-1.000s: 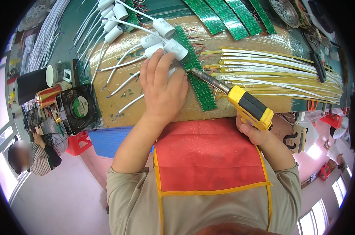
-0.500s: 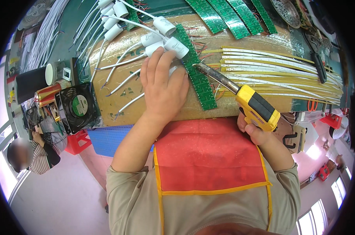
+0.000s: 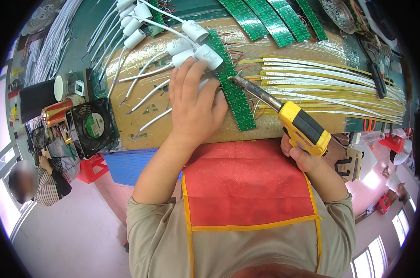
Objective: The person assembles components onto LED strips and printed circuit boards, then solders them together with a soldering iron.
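Note:
My right hand (image 3: 302, 155) is wrapped round the grip of a yellow-and-black soldering gun (image 3: 305, 127). The gun's long metal tip meets the edge of a narrow green circuit board (image 3: 242, 111), close to my left fingers. My left hand (image 3: 194, 106) lies across the board's left side, fingers bent over a white cylindrical cable part (image 3: 204, 84), which is mostly hidden beneath them. More white cylinders (image 3: 208, 56) with cables rest along the board's upper end, just beyond my fingertips. Thin red wires (image 3: 235, 58) stick out from the board's right edge.
Slim white-and-yellow LED strips (image 3: 321, 85) lie in a bundle at the right. More green boards (image 3: 265, 21) are at the back. A black fan (image 3: 92, 127) stands at the left edge of the cardboard (image 3: 140, 113). Another person (image 3: 50, 180) is at far left.
My left thumb has shifted slightly to the right, away from the fingers. The soldering gun has moved a touch left; its tip stays at the board.

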Tool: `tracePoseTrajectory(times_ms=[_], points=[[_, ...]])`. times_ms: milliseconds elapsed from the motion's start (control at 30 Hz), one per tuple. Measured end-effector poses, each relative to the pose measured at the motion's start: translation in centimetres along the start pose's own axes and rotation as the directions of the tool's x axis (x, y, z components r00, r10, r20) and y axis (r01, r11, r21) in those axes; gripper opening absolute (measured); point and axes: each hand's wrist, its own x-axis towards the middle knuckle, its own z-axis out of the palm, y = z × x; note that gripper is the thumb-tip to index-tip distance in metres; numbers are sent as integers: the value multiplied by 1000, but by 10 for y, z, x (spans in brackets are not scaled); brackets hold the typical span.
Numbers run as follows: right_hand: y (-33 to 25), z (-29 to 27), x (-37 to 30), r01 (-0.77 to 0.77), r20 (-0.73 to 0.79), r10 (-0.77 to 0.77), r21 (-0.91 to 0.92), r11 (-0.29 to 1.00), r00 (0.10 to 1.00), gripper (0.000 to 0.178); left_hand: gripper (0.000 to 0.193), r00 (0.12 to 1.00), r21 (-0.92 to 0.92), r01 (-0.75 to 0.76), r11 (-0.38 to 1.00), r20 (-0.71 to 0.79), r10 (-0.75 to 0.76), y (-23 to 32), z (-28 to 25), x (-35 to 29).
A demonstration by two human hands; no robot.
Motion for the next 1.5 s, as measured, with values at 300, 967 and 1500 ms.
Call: tracePoseTrajectory(times_ms=[300,967,1500], points=[[-5,-2,0,-25,-9,25,-94,995,1000,40,21,1000,-35,11,999,19,-11,-3,-2,-4],[1,-1,1,-38,-11,37,-80,996,999,59,19,1000,-63,20,998,13,-19,-6,1,-2],[6,-2,0,-19,-13,18,-102,995,1000,54,17,1000,-41,0,999,-1,0,-5,2,-1]])
